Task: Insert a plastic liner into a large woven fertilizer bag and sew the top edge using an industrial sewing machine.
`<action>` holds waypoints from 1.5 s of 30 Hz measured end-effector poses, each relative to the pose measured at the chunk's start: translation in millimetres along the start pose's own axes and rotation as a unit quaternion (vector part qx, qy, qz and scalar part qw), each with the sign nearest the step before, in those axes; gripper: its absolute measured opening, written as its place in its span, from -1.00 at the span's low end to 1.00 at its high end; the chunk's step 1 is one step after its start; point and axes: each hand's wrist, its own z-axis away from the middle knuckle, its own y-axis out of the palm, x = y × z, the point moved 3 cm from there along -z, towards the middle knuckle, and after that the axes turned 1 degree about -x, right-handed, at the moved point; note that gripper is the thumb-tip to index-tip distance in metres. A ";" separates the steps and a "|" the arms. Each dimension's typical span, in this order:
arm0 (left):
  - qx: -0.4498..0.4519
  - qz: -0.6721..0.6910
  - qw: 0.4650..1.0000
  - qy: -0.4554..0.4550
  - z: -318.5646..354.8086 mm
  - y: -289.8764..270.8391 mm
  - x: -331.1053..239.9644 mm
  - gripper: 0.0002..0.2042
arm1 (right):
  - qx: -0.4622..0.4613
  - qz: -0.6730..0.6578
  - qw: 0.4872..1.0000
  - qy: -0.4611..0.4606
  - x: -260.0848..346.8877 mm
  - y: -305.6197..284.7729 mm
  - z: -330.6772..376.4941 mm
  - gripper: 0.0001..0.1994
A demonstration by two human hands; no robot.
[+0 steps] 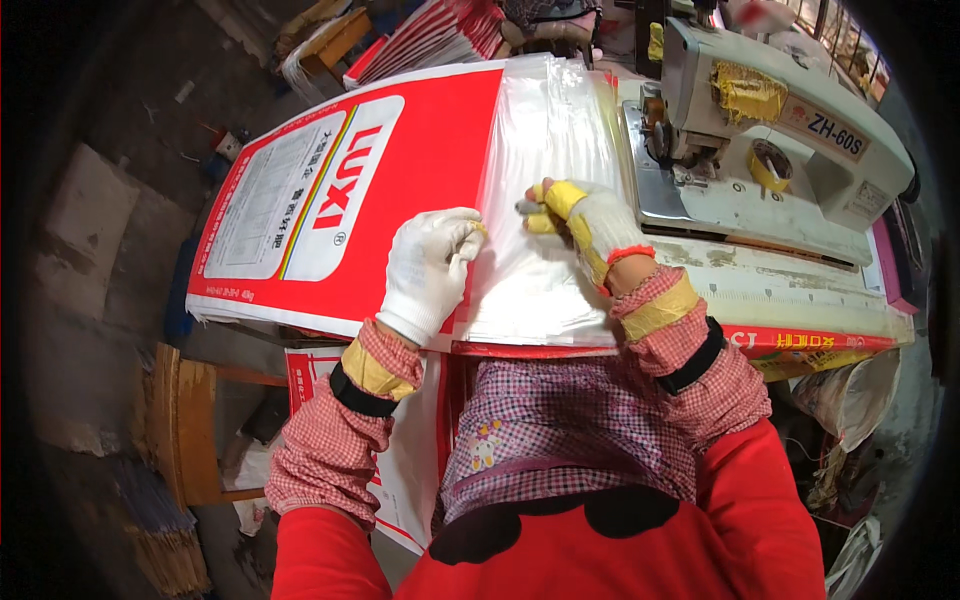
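A stack of red and white printed woven sacks (440, 130) lies on the table, with clear plastic liner bags (540, 290) piled along its right side. My left hand (432, 265), in a white knitted glove, is closed in a pinch where the red sack meets the liners. Whatever its fingertips hold is too small to make out. Over the liners is my right hand (590, 222), its white glove wrapped in yellow tape at the fingers. Those fingers are curled in, and I cannot make out anything between them.
An industrial sewing machine (770, 120) stands at the right, with a roll of yellow tape (770, 165) on its bed. More folded red and white sacks (430, 45) lie beyond the table. A wooden stool (190, 425) is at the lower left, and a white bag (850, 400) hangs at the right.
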 end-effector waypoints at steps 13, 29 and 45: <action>-0.024 0.399 0.871 -0.286 1.0 21.9 63.9 -0.85 | 0.022 0.109 0.991 0.071 -27.1 -17.6 -47.6 -0.78; 0.211 0.289 0.911 -0.206 -2.2 -6.4 23.6 -0.79 | 0.033 0.328 0.944 0.024 -8.8 8.8 -79.6 -0.62; -0.080 0.510 0.823 -0.236 -22.5 -62.2 113.7 -0.90 | -0.106 0.716 0.608 -0.327 6.6 32.4 -55.4 -0.79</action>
